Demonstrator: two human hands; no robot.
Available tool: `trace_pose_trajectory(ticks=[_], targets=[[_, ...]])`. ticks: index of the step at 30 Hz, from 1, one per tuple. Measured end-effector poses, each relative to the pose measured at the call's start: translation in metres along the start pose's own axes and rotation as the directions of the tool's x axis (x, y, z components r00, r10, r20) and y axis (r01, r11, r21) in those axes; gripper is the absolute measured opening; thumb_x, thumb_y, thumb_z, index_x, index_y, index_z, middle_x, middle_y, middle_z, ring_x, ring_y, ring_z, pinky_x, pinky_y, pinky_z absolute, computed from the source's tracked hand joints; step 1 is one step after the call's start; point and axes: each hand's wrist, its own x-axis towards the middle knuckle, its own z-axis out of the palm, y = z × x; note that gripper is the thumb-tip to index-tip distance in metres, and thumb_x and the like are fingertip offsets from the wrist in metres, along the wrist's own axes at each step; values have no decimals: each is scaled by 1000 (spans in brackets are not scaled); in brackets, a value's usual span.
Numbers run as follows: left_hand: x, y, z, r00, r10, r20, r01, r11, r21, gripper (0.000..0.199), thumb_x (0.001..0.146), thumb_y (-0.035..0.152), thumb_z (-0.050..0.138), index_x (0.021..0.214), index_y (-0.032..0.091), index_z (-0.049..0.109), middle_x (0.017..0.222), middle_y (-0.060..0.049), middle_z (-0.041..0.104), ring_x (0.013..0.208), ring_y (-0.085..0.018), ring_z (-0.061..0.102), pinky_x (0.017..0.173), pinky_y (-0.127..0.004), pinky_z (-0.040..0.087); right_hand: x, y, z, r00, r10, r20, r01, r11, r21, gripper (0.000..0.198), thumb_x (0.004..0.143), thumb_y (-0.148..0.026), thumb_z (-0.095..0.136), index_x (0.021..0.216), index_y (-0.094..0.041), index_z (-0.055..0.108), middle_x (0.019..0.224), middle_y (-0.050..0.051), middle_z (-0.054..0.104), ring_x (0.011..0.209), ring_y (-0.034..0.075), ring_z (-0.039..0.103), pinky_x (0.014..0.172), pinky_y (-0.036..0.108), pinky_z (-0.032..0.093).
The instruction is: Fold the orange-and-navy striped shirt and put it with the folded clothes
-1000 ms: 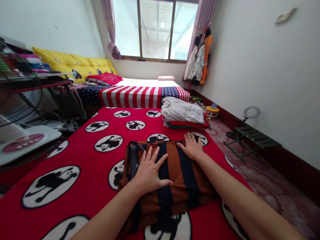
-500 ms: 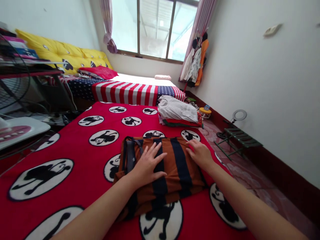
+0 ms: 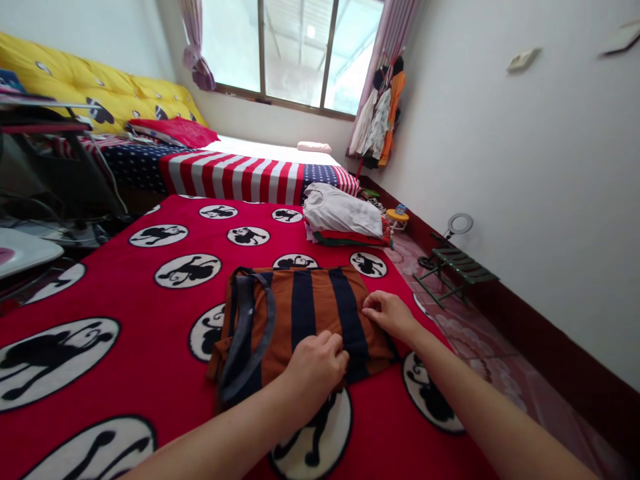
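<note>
A brown and navy striped shirt [image 3: 327, 300] lies folded flat on the red blanket [image 3: 165, 347], its grey collar band curving along the left side. My left hand [image 3: 317, 373] is closed at the shirt's near edge, the fingers curled down on the fabric. At the right side of the shirt, my right hand [image 3: 393, 317] pinches the cloth between thumb and fingers. The left forearm and hand cover part of the near edge.
A stack of folded clothes [image 3: 345, 217], a grey shirt on top, sits at the blanket's far right. A bed with a flag-patterned cover [image 3: 235, 177] stands behind. On the floor to the right is a green folding stool [image 3: 465, 267]. A white plastic surface [image 3: 25, 253] is at left.
My left hand has gone from lying spread on the shirt to closed at its near edge. My right hand has slid slightly nearer along the right side. The view has shifted right.
</note>
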Motion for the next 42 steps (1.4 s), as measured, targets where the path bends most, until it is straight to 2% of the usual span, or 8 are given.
trace_pose_trajectory(ticks=[9,16,23,28,33,36,38,42], targets=[[-12,8,5,972,183,-148,-188,982,-19,5,86,18,54,81,20,56,86,-3,58,80,-20,53,66,-35,42,0,-1,4,997,38,-61,-38,999,-11,11,75,-25,55,68,-20,63,69,2,67,64,16,60,59,25,42],[-14,9,4,959,283,-19,-284,958,-38,13,72,18,62,84,18,56,87,-3,58,79,-20,52,67,-35,43,1,-2,8,996,29,-84,-31,999,-32,10,77,-23,55,70,-19,61,73,3,65,66,16,58,62,27,40],[-15,9,7,979,199,-51,-203,975,-91,10,82,17,53,87,19,61,87,-4,62,79,-21,57,69,-34,46,-24,-15,-12,996,-66,-59,66,998,-10,11,81,-31,61,84,-20,63,84,2,65,73,16,58,68,28,43],[-17,-8,-10,984,116,-131,-161,894,-419,11,87,22,57,89,22,68,84,0,68,77,-15,63,69,-24,47,-62,-29,-19,968,-213,135,220,975,-39,11,87,-29,56,81,-22,62,79,1,64,69,14,58,62,25,41],[-9,-42,-25,914,-225,-338,64,902,-427,24,93,21,49,107,20,68,110,-7,68,100,-19,64,89,-28,49,-59,-50,-17,993,-101,53,114,928,-355,35,92,-40,49,64,-21,58,63,2,63,62,18,58,58,29,38],[-7,-55,-13,899,-280,-338,212,951,-225,48,91,36,54,136,19,51,146,-15,44,135,-32,40,110,-52,31,-39,-72,3,961,-272,-58,249,933,-260,25,94,-36,46,97,-21,66,105,8,69,97,21,63,83,33,46],[-9,-59,0,919,-285,-271,261,958,-121,60,89,48,54,143,23,43,154,-14,31,142,-37,24,112,-63,19,-26,-78,21,923,-383,-36,365,900,-238,41,93,-39,47,129,-21,55,139,10,52,127,24,48,104,41,38],[-28,-65,13,940,-276,-200,268,961,-68,61,91,56,46,146,32,38,158,-9,24,145,-37,17,113,-63,16,-9,-57,47,924,-372,91,380,863,-333,64,93,-53,41,149,-23,33,156,7,28,145,25,23,114,51,25]])
